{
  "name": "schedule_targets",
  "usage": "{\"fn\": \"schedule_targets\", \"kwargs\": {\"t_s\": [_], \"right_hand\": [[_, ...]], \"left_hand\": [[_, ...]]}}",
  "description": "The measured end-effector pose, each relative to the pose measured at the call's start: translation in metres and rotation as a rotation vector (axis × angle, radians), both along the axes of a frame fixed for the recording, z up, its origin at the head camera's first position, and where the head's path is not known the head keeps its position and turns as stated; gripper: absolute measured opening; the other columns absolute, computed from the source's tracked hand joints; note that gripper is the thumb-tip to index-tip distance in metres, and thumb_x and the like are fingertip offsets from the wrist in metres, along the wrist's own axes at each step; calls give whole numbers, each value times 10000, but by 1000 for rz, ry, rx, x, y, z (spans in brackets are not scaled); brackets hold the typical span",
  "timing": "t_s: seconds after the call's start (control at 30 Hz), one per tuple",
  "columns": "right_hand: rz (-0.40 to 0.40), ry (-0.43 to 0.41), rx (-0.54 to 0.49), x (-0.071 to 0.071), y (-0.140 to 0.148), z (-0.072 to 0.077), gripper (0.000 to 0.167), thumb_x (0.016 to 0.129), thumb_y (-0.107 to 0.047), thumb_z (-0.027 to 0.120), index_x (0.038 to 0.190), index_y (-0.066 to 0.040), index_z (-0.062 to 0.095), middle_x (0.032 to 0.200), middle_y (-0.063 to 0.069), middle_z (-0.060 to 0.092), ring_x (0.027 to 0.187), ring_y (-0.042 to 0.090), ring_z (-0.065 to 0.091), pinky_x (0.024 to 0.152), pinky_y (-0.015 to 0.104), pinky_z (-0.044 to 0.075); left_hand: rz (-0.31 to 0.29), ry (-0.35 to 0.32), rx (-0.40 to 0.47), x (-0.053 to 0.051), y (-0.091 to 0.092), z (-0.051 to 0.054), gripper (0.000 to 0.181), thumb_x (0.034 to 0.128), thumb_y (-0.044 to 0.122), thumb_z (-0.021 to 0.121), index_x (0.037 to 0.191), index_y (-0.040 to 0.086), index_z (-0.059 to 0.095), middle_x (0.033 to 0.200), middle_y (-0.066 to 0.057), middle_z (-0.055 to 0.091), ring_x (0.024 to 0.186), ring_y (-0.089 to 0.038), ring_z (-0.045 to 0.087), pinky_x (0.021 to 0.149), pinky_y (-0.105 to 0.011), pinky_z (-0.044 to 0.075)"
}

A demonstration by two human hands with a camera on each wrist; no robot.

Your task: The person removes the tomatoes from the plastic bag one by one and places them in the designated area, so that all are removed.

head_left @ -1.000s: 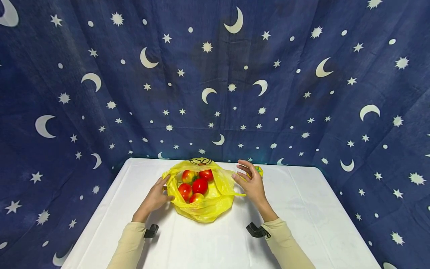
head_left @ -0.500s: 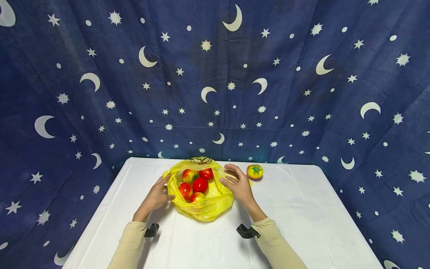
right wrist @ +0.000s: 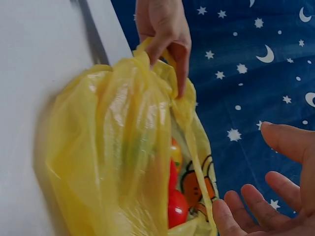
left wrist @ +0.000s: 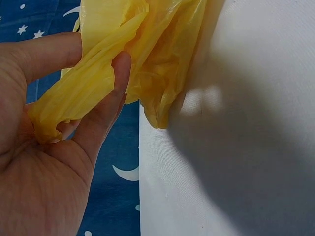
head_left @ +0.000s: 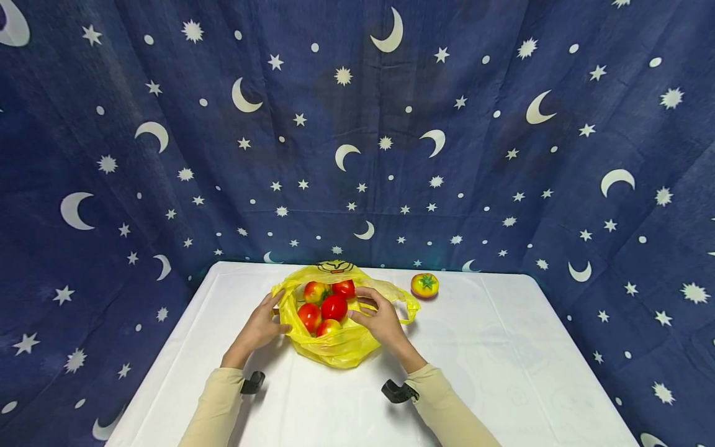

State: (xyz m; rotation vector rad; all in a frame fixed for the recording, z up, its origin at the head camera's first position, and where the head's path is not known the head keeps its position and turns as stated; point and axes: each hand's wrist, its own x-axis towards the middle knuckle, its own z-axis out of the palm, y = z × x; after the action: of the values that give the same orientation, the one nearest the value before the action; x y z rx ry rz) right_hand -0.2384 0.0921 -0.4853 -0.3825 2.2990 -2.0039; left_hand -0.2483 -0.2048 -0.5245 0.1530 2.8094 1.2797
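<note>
A yellow plastic bag (head_left: 341, 354) lies with its mouth spread on the table, several red and yellow tomatoes (head_left: 334, 307) showing inside. My left hand (head_left: 259, 326) holds the bag's left side; in the left wrist view, a gathered handle (left wrist: 88, 93) runs between thumb and fingers into the palm. Over the right part of the mouth is my right hand (head_left: 382, 320), its relaxed fingers close to the tomatoes and holding nothing. Whether it touches the bag is unclear. Another tomato (head_left: 424, 285), yellow-red with a green top, sits on the table beyond the bag's right handle (head_left: 412, 308).
A white cloth covers the table (head_left: 475, 372). Behind its far edge hangs a dark blue curtain (head_left: 357, 124) with moons and stars. Each wrist wears a black camera mount (head_left: 399, 391).
My right hand has moved left from beside the lone tomato to over the bag's mouth, uncovering that tomato and the right handle. My left hand has stayed in place.
</note>
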Motion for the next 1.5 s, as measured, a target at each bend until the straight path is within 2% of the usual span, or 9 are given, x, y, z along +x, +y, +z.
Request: {"fn": "schedule_targets", "kwargs": {"t_s": [0.17, 0.33, 0.5, 0.7, 1.0, 1.23, 1.37, 1.5], "right_hand": [[4, 8, 47, -7, -5, -21, 491, 865, -116, 736, 1319, -51, 562, 1361, 209, 563, 1289, 397, 516, 1071, 523, 445], [-2, -11, 94, -7, -10, -28, 512, 857, -202, 754, 1311, -47, 574, 1340, 168, 589, 1257, 366, 546, 989, 401, 534], [-4, -25, 153, -6, -14, -34, 503, 847, -231, 763, 1284, -46, 597, 1290, 175, 611, 1215, 392, 573, 910, 352, 575], [1, -27, 208, -5, -19, -42, 478, 823, -218, 787, 1248, -77, 620, 1230, 144, 643, 1160, 357, 622, 892, 370, 580], [33, -54, 278, -1, -24, -50, 511, 797, -256, 812, 1247, -111, 618, 1226, 91, 662, 1144, 312, 629, 983, 452, 526], [31, -63, 318, -1, -30, -53, 519, 797, -334, 807, 1230, -112, 628, 1176, 55, 674, 1090, 269, 644, 959, 428, 540], [30, -48, 355, -2, -32, -56, 521, 794, -344, 808, 1222, -106, 630, 1144, 55, 681, 1051, 242, 645, 941, 419, 540], [48, -76, 369, 0, -34, -59, 538, 789, -362, 810, 1227, -114, 621, 1148, 58, 670, 1041, 226, 630, 931, 413, 539]], "left_hand": [[-7, 1, -11, 0, -1, -1, 924, 750, 76, 780, 1539, 53, 299, 1589, -265, 213, 1214, -434, 561, 1059, -571, 428], [-7, 3, -9, -1, -2, 0, 924, 750, 70, 781, 1538, 50, 299, 1586, -265, 220, 1214, -430, 563, 1062, -568, 426], [-13, 17, -7, -1, -1, 0, 923, 748, 55, 780, 1535, 37, 299, 1576, -244, 258, 1206, -426, 569, 1045, -554, 447], [-14, 10, 1, 0, -1, 0, 927, 748, 51, 781, 1538, 42, 296, 1582, -237, 250, 1218, -436, 562, 1049, -545, 449], [-13, 13, 2, 1, -2, -1, 928, 744, 48, 782, 1537, 47, 301, 1574, -235, 265, 1209, -428, 569, 1042, -546, 453], [10, -13, -13, -1, -2, 2, 927, 742, 80, 784, 1539, 73, 311, 1589, -264, 222, 1222, -440, 553, 1063, -572, 426], [16, -7, -22, -3, -2, 1, 932, 739, 81, 790, 1539, 78, 312, 1589, -266, 221, 1250, -438, 527, 1099, -604, 369], [20, -2, -26, -2, -1, 0, 934, 735, 83, 795, 1538, 80, 318, 1588, -266, 227, 1239, -428, 537, 1100, -604, 368]]}}
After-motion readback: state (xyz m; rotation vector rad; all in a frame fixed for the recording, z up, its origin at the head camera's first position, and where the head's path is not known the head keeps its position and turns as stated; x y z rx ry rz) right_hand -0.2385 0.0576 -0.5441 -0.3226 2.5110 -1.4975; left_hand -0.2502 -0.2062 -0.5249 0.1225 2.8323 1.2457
